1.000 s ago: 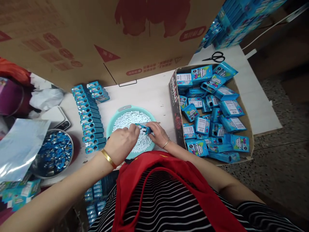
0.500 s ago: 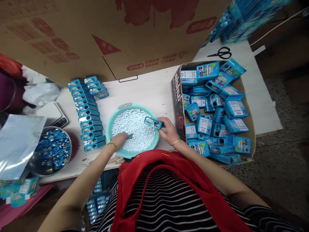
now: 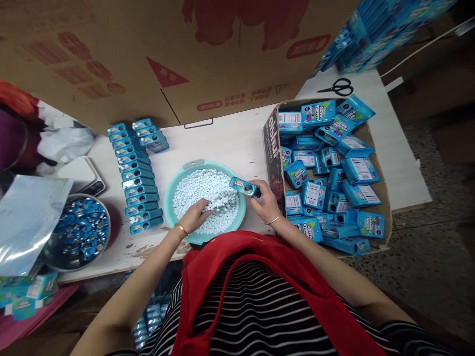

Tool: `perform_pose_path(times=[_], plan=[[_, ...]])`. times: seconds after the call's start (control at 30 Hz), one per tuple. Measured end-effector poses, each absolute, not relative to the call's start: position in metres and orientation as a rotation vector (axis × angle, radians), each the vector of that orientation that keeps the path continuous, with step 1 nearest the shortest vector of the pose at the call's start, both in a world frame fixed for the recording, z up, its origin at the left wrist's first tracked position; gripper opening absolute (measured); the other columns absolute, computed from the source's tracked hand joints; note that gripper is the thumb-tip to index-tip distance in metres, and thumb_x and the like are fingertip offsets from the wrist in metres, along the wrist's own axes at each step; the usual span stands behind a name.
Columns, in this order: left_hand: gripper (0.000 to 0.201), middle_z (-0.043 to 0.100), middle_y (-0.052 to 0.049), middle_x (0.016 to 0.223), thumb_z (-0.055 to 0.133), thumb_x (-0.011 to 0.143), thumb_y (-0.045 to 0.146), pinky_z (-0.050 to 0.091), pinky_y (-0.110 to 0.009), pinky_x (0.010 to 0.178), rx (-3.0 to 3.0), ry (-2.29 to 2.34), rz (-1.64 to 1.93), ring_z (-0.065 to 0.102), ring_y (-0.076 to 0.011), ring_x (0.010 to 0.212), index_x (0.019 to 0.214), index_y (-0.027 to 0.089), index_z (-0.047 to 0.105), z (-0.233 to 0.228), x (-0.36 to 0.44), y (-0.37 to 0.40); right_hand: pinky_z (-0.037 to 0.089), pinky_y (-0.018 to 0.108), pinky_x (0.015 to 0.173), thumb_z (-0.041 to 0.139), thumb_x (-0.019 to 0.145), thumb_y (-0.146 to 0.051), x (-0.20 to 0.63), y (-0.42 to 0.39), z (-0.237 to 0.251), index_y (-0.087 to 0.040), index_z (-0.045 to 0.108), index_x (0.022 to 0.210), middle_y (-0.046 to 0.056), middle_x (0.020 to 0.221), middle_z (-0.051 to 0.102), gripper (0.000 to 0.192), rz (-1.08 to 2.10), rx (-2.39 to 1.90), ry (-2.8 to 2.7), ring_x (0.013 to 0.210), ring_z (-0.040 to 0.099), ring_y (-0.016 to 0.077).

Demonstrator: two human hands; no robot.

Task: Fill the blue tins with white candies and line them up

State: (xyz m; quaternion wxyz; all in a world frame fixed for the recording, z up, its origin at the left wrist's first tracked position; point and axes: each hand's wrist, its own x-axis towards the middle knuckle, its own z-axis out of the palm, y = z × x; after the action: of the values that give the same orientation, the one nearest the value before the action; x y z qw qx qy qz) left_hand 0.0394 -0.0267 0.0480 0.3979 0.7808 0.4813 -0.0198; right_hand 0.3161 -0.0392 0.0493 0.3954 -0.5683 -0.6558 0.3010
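Left hand: the fingers of the left hand (image 3: 195, 216) are closed on what looks like a small scoop (image 3: 216, 205), mostly hidden under a heap of pellets.
Right hand: the fingers of the right hand (image 3: 266, 200) grip one end of a blue box (image 3: 242, 186), its printed top face uppermost.
Blue box: just left of the right fingers, over the basin's right rim; its round hole looks dark, so this box is probably not filled.
Basin: the teal basin (image 3: 168, 200) lies under the left fingers, with plenty of white pellets (image 3: 193, 185) in it.
Row: left of the left fingers, a standing row of boxes (image 3: 140, 192) lines the tabletop (image 3: 237, 133), with a short second row (image 3: 156, 144) beside its far end; some holes look pale, others dark, so how many are filled I cannot tell.
Carton: right of the right fingers, a low carton (image 3: 272, 158) holds a jumble of boxes (image 3: 314, 193); whether these are filled is unclear.
Steel bowl: far left of the left fingers, the steel bowl (image 3: 109, 222) is full of blue and silvery pieces (image 3: 83, 230).
Progress: seemingly mid-run; the scoop is loaded, and its pellets are not yet in the gripped box.
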Motion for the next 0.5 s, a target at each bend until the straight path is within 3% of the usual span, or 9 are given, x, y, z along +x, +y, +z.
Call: perform_pose_path(times=[0.23,0.5], plan=[[0.022,0.060,-0.009,0.104,0.044,0.094,0.029,0.048,-0.034,0.086,2.208,1.105,-0.007,0.059,-0.0194,0.097,0.112,0.017,0.050,0.141,0.032,-0.008,0.047,0.049,0.096,0.048,0.074,-0.007,0.296,-0.039,0.043,-0.021,0.051,0.116,0.011,0.111,0.059,0.043,0.710,-1.312,-1.823,0.106,0.055,0.0271],[0.022,0.060,-0.011,0.097,0.036,0.092,0.012,0.050,-0.031,0.065,2.518,1.211,-0.801,0.064,-0.0209,0.082,0.103,0.013,0.056,0.214,0.089,-0.003,0.047,0.050,0.098,0.046,0.071,-0.003,0.271,-0.045,0.043,-0.019,0.049,0.117,0.012,0.112,0.059,0.049,0.722,-1.168,-1.929,0.110,0.054,0.0266]])
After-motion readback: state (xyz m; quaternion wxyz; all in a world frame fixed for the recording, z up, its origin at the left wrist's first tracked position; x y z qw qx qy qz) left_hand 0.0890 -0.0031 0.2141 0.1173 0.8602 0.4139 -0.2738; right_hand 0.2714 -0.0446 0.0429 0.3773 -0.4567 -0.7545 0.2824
